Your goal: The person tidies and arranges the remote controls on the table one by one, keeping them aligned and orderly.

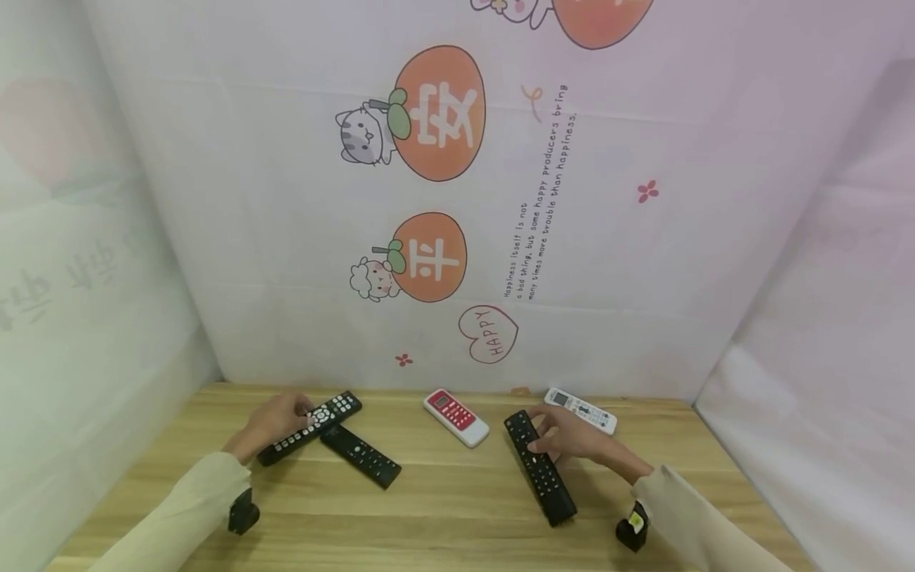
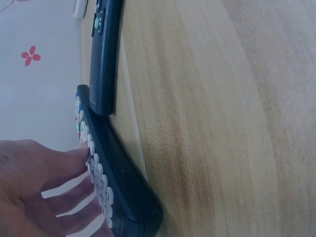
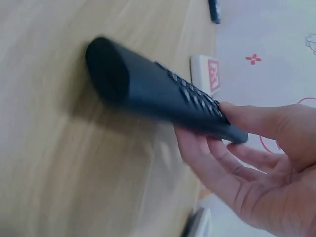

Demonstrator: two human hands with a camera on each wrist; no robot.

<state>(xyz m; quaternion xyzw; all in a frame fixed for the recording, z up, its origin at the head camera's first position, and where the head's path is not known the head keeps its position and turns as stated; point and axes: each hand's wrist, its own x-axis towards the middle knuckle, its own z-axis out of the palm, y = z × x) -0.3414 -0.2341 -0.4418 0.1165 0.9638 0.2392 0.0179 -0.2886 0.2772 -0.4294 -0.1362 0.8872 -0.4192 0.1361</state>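
Note:
In the head view, my left hand (image 1: 277, 419) is at a black remote control with white buttons (image 1: 314, 427). The left wrist view shows the thumb on its button face and the other fingers at its far side. A second black remote (image 1: 360, 455) meets its side at an angle. With thumb on the buttons and fingers underneath, my right hand (image 1: 569, 435) holds a long black remote (image 3: 153, 89). This remote is tilted, its near end raised over the table in the right wrist view. Behind that hand lies a white remote (image 1: 589, 413), partly covered by it.
A red and white remote (image 1: 456, 417) lies on the wooden table (image 1: 429, 508) between the hands. White printed cloth (image 1: 286, 238) stands up along the table's back edge, with more cloth at both sides. A small black device (image 1: 244, 512) sits on the left sleeve.

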